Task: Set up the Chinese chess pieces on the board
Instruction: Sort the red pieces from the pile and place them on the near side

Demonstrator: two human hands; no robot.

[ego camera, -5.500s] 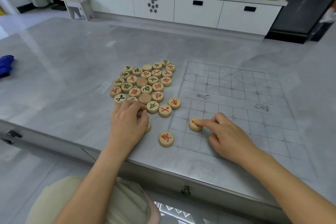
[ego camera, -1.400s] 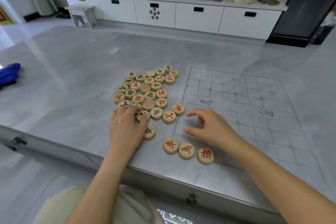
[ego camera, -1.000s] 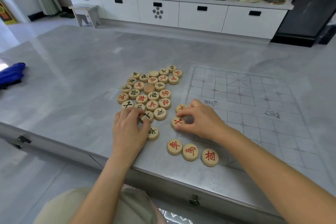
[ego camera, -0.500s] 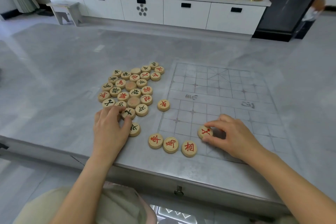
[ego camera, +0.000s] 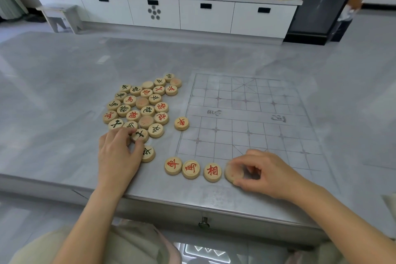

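Three round, flat wooden discs (ego camera: 191, 169), pale and smooth with red carved characters facing up, sit close together in a row running from 9 to 3 o'clock along the near edge of the board (ego camera: 246, 100), whose thin lines are etched into the matte grey table (ego camera: 53, 92). At the row's 3 o'clock end my right hand (ego camera: 263, 172) pinches a fourth disc (ego camera: 233, 174) between thumb and curled fingertips; its face is blurred. My left hand (ego camera: 116, 154), at 9 o'clock, curls thumb and forefinger on a black-marked disc (ego camera: 140, 135) at the near edge of the loose heap (ego camera: 141, 105). One red disc (ego camera: 181, 123) lies alone beside the board's left edge. The board's long axis runs from 6 to 12 o'clock.
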